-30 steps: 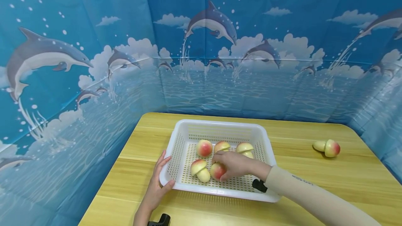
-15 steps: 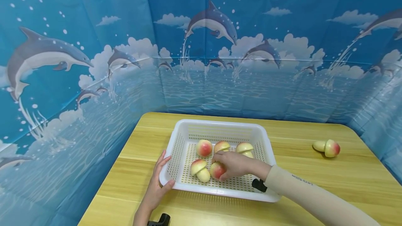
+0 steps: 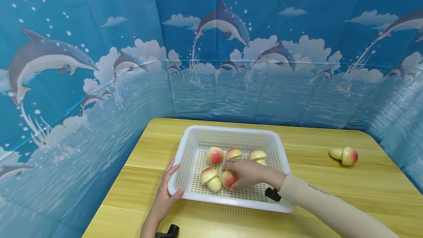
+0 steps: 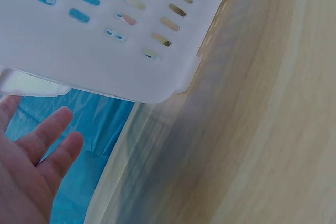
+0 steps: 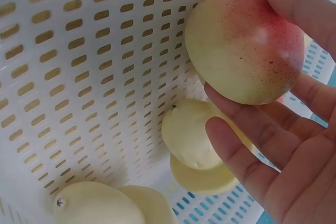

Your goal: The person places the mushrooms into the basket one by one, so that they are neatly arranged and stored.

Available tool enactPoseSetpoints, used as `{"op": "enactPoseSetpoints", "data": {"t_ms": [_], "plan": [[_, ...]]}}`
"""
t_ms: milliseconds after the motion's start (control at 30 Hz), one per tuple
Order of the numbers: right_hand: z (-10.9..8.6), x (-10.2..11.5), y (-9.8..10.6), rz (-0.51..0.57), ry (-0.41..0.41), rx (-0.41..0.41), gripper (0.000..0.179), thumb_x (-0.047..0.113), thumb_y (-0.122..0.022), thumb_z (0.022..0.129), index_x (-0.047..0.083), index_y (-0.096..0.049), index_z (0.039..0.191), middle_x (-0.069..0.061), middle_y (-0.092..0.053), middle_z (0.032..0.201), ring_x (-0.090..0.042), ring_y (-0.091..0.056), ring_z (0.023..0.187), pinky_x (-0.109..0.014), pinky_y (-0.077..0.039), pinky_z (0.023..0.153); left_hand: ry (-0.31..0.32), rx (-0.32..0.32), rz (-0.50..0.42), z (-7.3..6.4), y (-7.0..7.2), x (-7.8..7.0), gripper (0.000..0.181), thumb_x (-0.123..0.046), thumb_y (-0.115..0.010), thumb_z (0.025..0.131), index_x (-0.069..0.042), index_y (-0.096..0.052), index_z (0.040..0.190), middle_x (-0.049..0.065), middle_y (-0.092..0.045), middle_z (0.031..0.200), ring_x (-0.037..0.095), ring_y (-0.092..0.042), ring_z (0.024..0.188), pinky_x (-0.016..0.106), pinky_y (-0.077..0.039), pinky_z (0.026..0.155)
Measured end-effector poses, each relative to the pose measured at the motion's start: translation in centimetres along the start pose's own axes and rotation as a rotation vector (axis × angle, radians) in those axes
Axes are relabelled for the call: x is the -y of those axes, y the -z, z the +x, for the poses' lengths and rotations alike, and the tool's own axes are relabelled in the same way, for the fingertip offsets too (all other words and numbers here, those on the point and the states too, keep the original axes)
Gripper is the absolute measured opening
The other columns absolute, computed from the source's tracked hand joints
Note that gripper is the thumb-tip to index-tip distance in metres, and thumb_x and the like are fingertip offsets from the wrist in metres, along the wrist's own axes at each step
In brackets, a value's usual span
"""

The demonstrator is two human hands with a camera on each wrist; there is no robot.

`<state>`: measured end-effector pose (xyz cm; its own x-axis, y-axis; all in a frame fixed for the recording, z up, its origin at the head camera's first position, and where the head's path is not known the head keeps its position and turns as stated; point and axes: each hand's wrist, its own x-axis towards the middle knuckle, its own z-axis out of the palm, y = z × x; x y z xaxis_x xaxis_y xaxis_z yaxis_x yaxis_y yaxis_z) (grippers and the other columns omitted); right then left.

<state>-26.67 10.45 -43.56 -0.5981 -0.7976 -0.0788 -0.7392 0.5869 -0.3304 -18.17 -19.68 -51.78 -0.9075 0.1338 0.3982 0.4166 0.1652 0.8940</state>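
A white slotted plastic basket (image 3: 228,202) sits on the table with several toy mushrooms inside, their yellow caps blushed red. My right hand (image 3: 246,173) reaches into it and holds one toy mushroom (image 3: 229,180) by its cap; in the right wrist view, thumb and fingers lie around that cap (image 5: 247,45). Just left of it lies another toy mushroom (image 3: 211,180). My left hand (image 3: 163,195) is at the basket's near-left corner, fingers and thumb extended over the rim. In the left wrist view, some of its fingers (image 4: 60,156) spread loosely below the basket wall (image 4: 105,56).
Behind the right hand in the basket are a red-topped mushroom (image 3: 214,156), another (image 3: 233,153) and a third (image 3: 257,156). One more mushroom (image 3: 344,156) lies on the wooden table (image 3: 317,139) at the right. A blue dolphin-print curtain (image 3: 228,94) encloses the table's back and sides.
Almost nothing differs; the right hand's fingers shift very slightly on the toy mushroom. The left hand and basket keep their places.
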Motion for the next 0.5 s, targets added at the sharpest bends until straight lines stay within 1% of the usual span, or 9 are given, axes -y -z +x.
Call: {"op": "enactPoseSetpoints", "data": {"t_ms": [133,300,367,500], "plan": [[-0.10,-0.02,0.09,0.012,-0.007,0.002,0.058,0.030,-0.082,0.072,0.013,-0.059,0.123,-0.001,-0.056,0.120,-0.013,-0.055,0.098,-0.034,-0.047,0.083,0.004,-0.001,-0.012,0.04,0.03,-0.07,0.069,-0.010,-0.062,0.081,-0.019,-0.036,0.145,0.006,-0.005,0.158,0.035,-0.014,0.139,0.051,-0.030,0.099],[-0.30,-0.21,0.12,0.009,0.002,-0.001,0.056,0.031,-0.081,0.072,0.014,-0.059,0.122,-0.001,-0.056,0.122,-0.014,-0.055,0.103,-0.035,-0.047,0.085,0.005,0.007,-0.017,-0.01,0.05,-0.04,0.069,-0.010,-0.062,0.082,-0.019,-0.035,0.144,0.004,-0.004,0.158,0.036,-0.014,0.139,0.055,-0.029,0.099],[-0.40,-0.24,0.29,0.009,0.001,-0.003,0.057,0.033,-0.081,0.073,0.014,-0.059,0.122,0.000,-0.057,0.121,-0.013,-0.055,0.100,-0.034,-0.047,0.083,0.005,0.007,-0.012,-0.02,0.05,-0.02,0.069,-0.010,-0.062,0.082,-0.019,-0.035,0.145,0.004,-0.005,0.158,0.036,-0.014,0.139,0.055,-0.030,0.099],[-0.71,-0.17,0.92,0.016,-0.011,-0.001,0.062,0.035,-0.080,0.074,0.011,-0.057,0.126,-0.002,-0.057,0.121,-0.012,-0.055,0.090,-0.031,-0.048,0.075,0.006,0.006,-0.008,-0.05,0.05,0.01,0.069,-0.010,-0.062,0.082,-0.019,-0.035,0.145,0.004,-0.005,0.158,0.036,-0.015,0.138,0.053,-0.031,0.099]]}}
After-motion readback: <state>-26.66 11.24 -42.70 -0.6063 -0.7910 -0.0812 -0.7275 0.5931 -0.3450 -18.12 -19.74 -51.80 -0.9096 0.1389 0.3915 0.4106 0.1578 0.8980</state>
